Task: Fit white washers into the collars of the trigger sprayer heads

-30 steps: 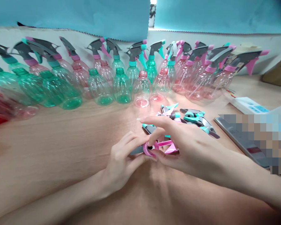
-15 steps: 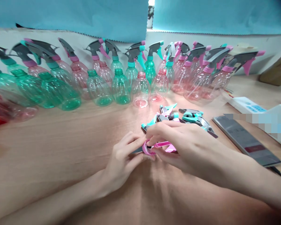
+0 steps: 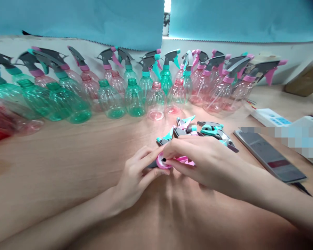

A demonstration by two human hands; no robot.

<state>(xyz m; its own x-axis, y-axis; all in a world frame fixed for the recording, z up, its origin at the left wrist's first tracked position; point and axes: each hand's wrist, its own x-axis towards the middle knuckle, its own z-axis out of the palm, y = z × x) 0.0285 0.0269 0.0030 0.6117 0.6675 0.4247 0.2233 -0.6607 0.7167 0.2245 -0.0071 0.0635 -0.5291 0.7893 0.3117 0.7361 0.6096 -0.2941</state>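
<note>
My left hand (image 3: pixel 135 173) grips a trigger spray head with a pink collar (image 3: pixel 160 165), its thumb and fingers closed around the collar. The collar's open end faces up toward me, and a grey part of the head shows between the left fingers. At that opening, the thumb and forefinger of my right hand (image 3: pixel 198 156) pinch at a small black piece (image 3: pixel 164 160). Part of a pink trigger (image 3: pixel 184 159) shows under the right hand, which hides the remainder of the head. Just beyond my hands lies a pile of loose spray heads (image 3: pixel 184 130) in grey, teal and pink.
Green open bottles (image 3: pixel 112 104) and clear pink open bottles (image 3: pixel 156 104) stand across the back, before several bottles with spray heads (image 3: pixel 247 81). A phone (image 3: pixel 271 156) and a white power strip (image 3: pixel 270 117) lie at right. A brown box (image 3: pixel 304 79) sits behind them.
The right fingertips have moved slightly left, and the black piece shows more plainly at the collar's opening. The collar has turned a little toward me. The camera view has shifted slightly.
</note>
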